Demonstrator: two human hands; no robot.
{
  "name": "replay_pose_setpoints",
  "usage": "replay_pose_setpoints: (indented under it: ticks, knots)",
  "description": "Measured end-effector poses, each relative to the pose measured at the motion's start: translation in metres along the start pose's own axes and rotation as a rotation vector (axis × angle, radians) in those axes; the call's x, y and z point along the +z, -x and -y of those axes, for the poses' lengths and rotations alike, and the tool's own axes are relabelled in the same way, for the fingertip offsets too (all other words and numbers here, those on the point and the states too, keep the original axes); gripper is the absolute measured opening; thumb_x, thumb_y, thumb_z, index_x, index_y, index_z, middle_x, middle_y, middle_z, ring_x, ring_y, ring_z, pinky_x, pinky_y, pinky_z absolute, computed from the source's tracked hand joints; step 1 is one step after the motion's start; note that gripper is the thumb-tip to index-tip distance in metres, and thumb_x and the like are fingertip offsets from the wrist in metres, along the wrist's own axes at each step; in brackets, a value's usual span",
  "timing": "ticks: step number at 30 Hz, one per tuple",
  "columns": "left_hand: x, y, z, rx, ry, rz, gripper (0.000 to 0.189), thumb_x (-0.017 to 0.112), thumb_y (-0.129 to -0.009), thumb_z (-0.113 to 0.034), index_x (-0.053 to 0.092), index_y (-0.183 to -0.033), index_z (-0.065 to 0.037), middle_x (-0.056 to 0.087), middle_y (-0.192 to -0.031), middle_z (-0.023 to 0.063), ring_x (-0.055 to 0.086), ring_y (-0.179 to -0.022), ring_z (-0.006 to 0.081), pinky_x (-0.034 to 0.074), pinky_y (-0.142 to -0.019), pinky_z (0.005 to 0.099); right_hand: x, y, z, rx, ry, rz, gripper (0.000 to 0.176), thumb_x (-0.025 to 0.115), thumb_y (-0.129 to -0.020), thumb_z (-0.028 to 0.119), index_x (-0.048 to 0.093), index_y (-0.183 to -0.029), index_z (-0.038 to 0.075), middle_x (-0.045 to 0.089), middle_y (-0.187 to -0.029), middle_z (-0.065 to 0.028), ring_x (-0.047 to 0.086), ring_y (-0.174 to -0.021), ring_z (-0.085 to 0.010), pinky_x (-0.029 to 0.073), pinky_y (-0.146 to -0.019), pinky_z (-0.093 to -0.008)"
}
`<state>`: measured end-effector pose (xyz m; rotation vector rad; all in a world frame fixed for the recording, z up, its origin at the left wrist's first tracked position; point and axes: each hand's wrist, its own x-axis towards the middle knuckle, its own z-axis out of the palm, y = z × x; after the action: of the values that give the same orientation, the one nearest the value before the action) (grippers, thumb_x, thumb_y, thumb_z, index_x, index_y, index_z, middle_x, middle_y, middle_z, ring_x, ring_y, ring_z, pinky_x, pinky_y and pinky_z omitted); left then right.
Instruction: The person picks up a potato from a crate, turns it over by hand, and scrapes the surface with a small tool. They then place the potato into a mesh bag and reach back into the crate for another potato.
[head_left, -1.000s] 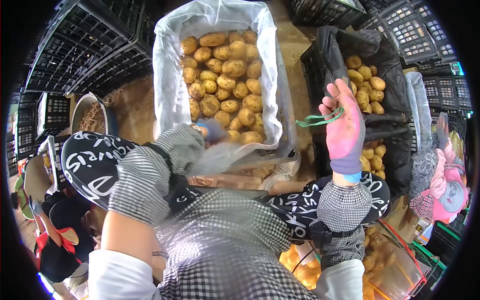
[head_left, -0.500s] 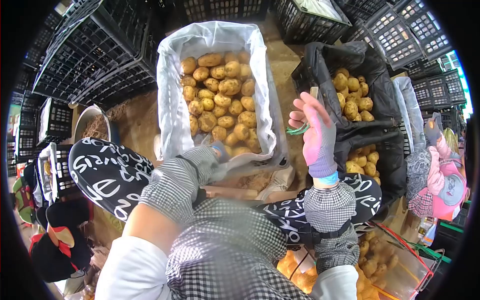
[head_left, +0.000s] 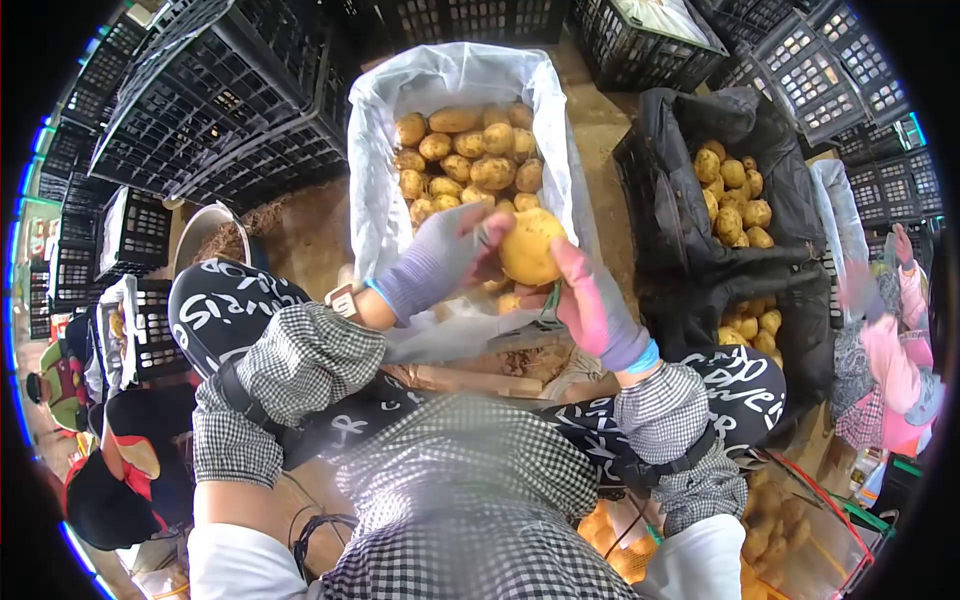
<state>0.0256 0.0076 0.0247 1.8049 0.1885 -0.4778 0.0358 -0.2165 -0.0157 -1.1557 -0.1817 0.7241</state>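
— Potato (head_left: 530, 245) first: where does it sit in the head view?
— Just above the middle of the frame, held up in the air over the near end of the white-lined crate (head_left: 375, 150). It is large, pale yellow and rounded.
— Who has hold of it?
— Both hands. The left hand (head_left: 440, 258), in a grey glove, comes in from the left with its grip closed around the potato's left side, fingertips on the skin. The right hand (head_left: 592, 308), in a pink and grey glove, comes up from the lower right, fingers curled against the potato's right and lower side.
— Anything else in the right hand?
— A bit of green cord (head_left: 548, 300) shows by its fingers; I cannot tell how it is held.
— And what lies around them?
— The white-lined crate runs up to the top centre, filled with loose potatoes (head_left: 470, 160). Right of it stands a black-lined crate (head_left: 680, 150) with more potatoes inside. Empty black crates (head_left: 220, 110) are stacked in the upper left, and a metal bowl (head_left: 205, 240) stands at centre left, beside the person's knee.
— Other people?
— One in pink sleeves (head_left: 890, 350) at the right edge, well apart from the hands.
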Motion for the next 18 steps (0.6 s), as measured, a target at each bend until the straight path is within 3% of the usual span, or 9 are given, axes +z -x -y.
replay_pose_setpoints:
  ticks: [3,5,7,8,10,11,12,17,18]
  knots:
    - [0.001,-0.001,0.007,-0.003,0.16,0.041,0.056,0.046,-0.103,-0.052,0.061,-0.121,-0.002,0.067,-0.089,0.0041,0.065,-0.074,0.01,0.054,-0.065,0.0247,0.008,0.002,0.017,0.097,-0.232,0.006,0.059,0.048,-0.104,0.046,0.046,-0.142,0.001,0.06,-0.125,-0.0103,0.063,-0.107,-0.0183,0.052,-0.093,-0.0339]
    - [0.0,0.002,0.0,-0.034,0.15,0.128,0.061,0.043,-0.103,-0.055,0.054,-0.131,-0.002,0.068,-0.092,0.0052,0.067,-0.077,0.012,0.056,-0.073,0.0265,0.008,0.001,0.015,0.067,-0.255,-0.027,0.061,0.052,-0.103,0.047,0.046,-0.143,0.0,0.06,-0.127,-0.0109,0.063,-0.107,-0.0191,0.051,-0.094,-0.0338]
    - [0.001,0.008,-0.008,-0.024,0.159,0.22,0.065,0.042,-0.103,-0.056,0.049,-0.138,-0.002,0.068,-0.098,0.007,0.068,-0.079,0.0132,0.057,-0.079,0.0275,0.009,0.003,0.013,-0.012,0.029,-0.106,0.063,0.061,-0.098,0.042,0.046,-0.144,0.001,0.058,-0.131,-0.0119,0.062,-0.109,-0.0187,0.05,-0.096,-0.0332]
    - [-0.002,0.006,-0.005,-0.097,0.28,0.334,0.067,0.054,-0.1,-0.051,0.04,-0.145,-0.004,0.064,-0.116,0.0112,0.068,-0.095,0.0154,0.056,-0.087,0.0292,0.009,0.003,0.012,-0.051,0.17,-0.143,0.065,0.066,-0.096,0.04,0.045,-0.144,0.001,0.058,-0.132,-0.0124,0.062,-0.109,-0.0186,0.05,-0.096,-0.033]
    - [0.002,0.001,0.012,0.093,0.299,0.317,0.07,0.066,-0.095,-0.04,0.037,-0.148,-0.004,0.058,-0.127,0.0118,0.063,-0.107,0.0167,0.055,-0.091,0.0311,0.001,-0.001,0.012,-0.42,0.718,-0.128,0.07,0.074,-0.09,0.033,0.045,-0.145,0.002,0.057,-0.133,-0.0121,0.062,-0.105,-0.0158,0.051,-0.09,-0.0292]
    - [0.002,-0.001,0.012,0.192,0.307,0.304,0.074,0.072,-0.092,-0.035,0.035,-0.149,-0.004,0.055,-0.133,0.0122,0.061,-0.113,0.0173,0.054,-0.093,0.032,0.002,-0.001,0.013,-0.396,0.69,-0.129,0.072,0.077,-0.088,0.03,0.044,-0.146,0.002,0.057,-0.132,-0.0106,0.06,-0.098,-0.0128,0.05,-0.082,-0.0264]
    - [0.005,-0.001,0.006,0.132,0.496,0.276,0.089,0.084,-0.078,-0.012,0.033,-0.15,-0.005,0.047,-0.142,0.0108,0.051,-0.126,0.0184,0.05,-0.101,0.0353,0.002,-0.001,0.014,-0.372,0.661,-0.13,0.075,0.08,-0.085,0.027,0.044,-0.147,0.003,0.057,-0.131,-0.0092,0.059,-0.09,-0.0098,0.049,-0.074,-0.0237]
    - [0.011,-0.002,0.008,0.285,0.606,0.293,0.095,0.076,-0.075,0.014,0.026,-0.153,-0.003,0.048,-0.14,0.0118,0.052,-0.128,0.0197,0.049,-0.104,0.0332,0.005,0.0,0.018,-0.234,0.466,-0.143,0.081,0.083,-0.081,0.022,0.042,-0.148,0.004,0.056,-0.128,-0.0049,0.048,-0.069,-0.003,0.043,-0.057,-0.019]
    - [0.012,0.002,0.005,0.286,0.614,0.275,0.096,0.075,-0.074,0.016,0.025,-0.153,-0.003,0.047,-0.141,0.0117,0.051,-0.129,0.02,0.049,-0.105,0.0334,0.005,0.0,0.021,-0.288,0.633,-0.127,0.081,0.083,-0.08,0.02,0.042,-0.148,0.002,0.053,-0.134,-0.0083,0.047,-0.092,-0.0102,0.041,-0.075,-0.0241]
